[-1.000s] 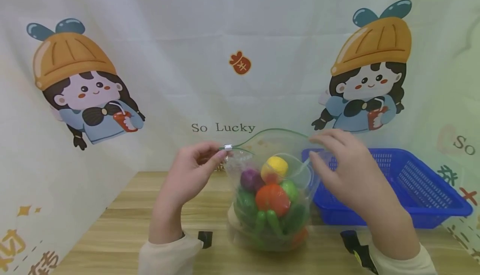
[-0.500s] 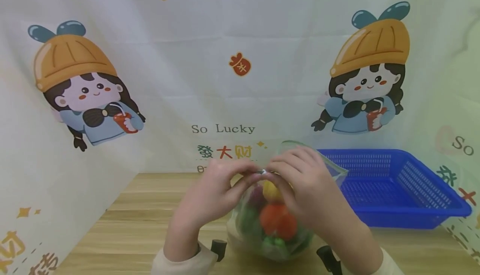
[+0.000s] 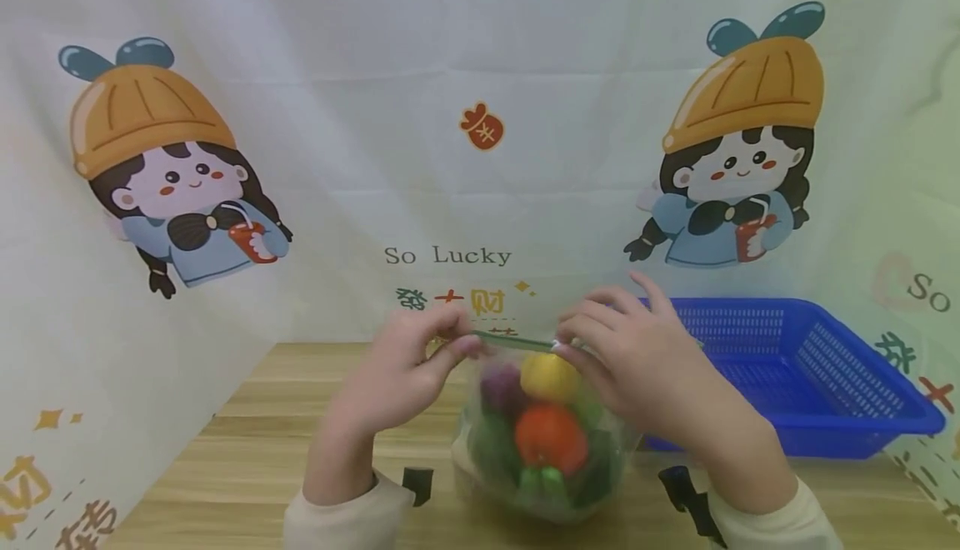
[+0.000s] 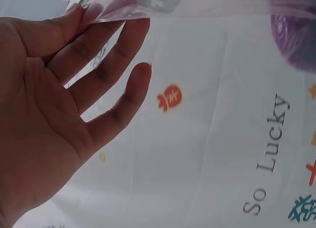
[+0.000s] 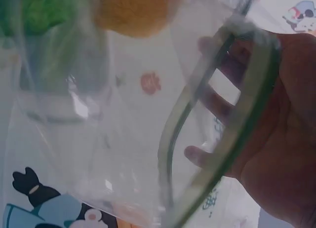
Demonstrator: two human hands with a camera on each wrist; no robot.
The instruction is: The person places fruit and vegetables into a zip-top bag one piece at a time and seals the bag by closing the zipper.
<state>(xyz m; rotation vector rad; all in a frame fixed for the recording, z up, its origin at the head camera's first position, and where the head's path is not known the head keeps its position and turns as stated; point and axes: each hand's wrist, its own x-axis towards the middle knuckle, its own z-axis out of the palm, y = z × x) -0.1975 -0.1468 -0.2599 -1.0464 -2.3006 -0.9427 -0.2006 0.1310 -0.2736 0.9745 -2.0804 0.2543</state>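
A clear slider zip bag (image 3: 600, 496) stands on the wooden table, filled with several fruits and vegetables. Through its wall show a red-orange tomato-like piece (image 3: 551, 437), a yellow piece (image 3: 551, 377), a purple piece (image 3: 501, 390) and small green peppers (image 3: 542, 483). At the bag's top left corner, my left hand (image 3: 401, 371) pinches the green-edged strip (image 3: 516, 341) between thumb and fingers. My right hand (image 3: 637, 354) pinches the white slider (image 3: 557, 346) partway along that strip. In the right wrist view, the bag's mouth (image 5: 170, 154) gapes beyond the slider.
A blue plastic basket (image 3: 825, 425) stands at the right, partly behind my right hand. Beneath everything is a wood-grain table (image 3: 240, 450). A printed cloth (image 3: 562, 58) hangs behind and at both sides.
The right hand first came left to meet the left hand at the slider. Since then the slider has moved right with the right hand, while the left hand has shifted left holding the corner.
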